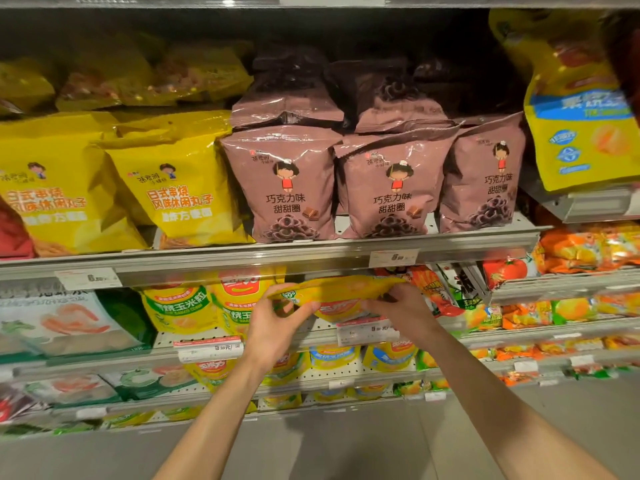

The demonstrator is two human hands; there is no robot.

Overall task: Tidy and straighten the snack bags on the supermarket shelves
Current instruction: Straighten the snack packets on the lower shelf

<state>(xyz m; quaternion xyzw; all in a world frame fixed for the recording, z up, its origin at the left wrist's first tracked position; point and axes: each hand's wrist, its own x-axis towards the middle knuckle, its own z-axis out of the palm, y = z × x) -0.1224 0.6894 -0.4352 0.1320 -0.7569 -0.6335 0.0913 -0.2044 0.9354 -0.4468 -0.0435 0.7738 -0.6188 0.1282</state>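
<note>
Nearest, a grey floor (346, 441) runs along the foot of the shelving, and two bare forearms reach up from the bottom edge. The left hand (277, 327) curls its fingers and thumb round the left end of a yellow snack bag (341, 296); the right hand (401, 306) pinches the bag's right end. The bag is tilted nearly flat, held at the front edge of the second shelf (166, 341), just under the rail of the shelf above, over a white price tag (363, 332).

Left of it on that perforated shelf stand two yellow corn bags (180, 308) and green-and-white shrimp bags (65, 320). To the right lie orange and green packets (440, 289). Lower shelves hold more yellow and blue bags (388, 356).

Above, on the upper shelf (311, 252), three brown chocolate-ring bags (287, 185) stand upright at the front edge, with more piled behind; yellow bags (180, 192) stand to their left. At the far upper right corner a yellow-and-blue bag (581, 133) leans on a neighbouring shelf unit. The back of the shelving is dark.
</note>
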